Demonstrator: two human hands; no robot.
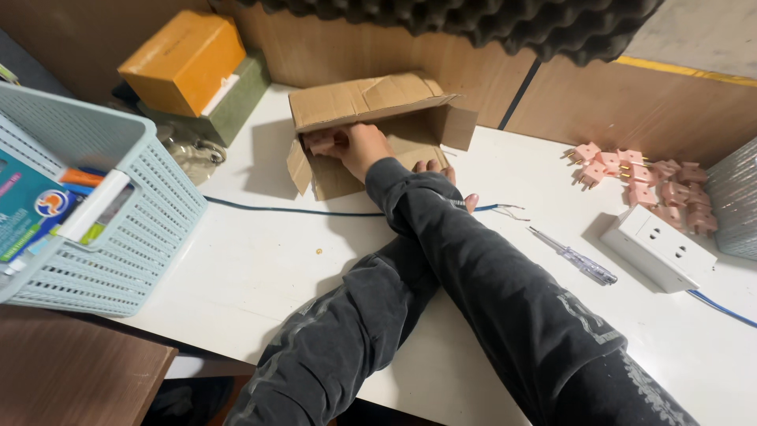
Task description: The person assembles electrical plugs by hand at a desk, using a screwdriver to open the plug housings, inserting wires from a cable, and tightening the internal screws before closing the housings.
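Mid-pick, apparently: reaching w/ right hand [359, 147], closed on small pink plastic plug [318, 142], into torn brown cardboard box [371, 99] at white table's [260, 260] back edge, w/ left hand [441, 170] mostly hidden under sleeve, grip untellable; nxt, prob. lifting clear of flap.

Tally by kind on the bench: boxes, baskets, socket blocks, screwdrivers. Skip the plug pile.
Boxes: 3 (cardboard box, orange box, green box)
Baskets: 2 (light-blue basket, grey basket, partly out of frame)
White socket block: 1
Screwdriver: 1
Total: 7
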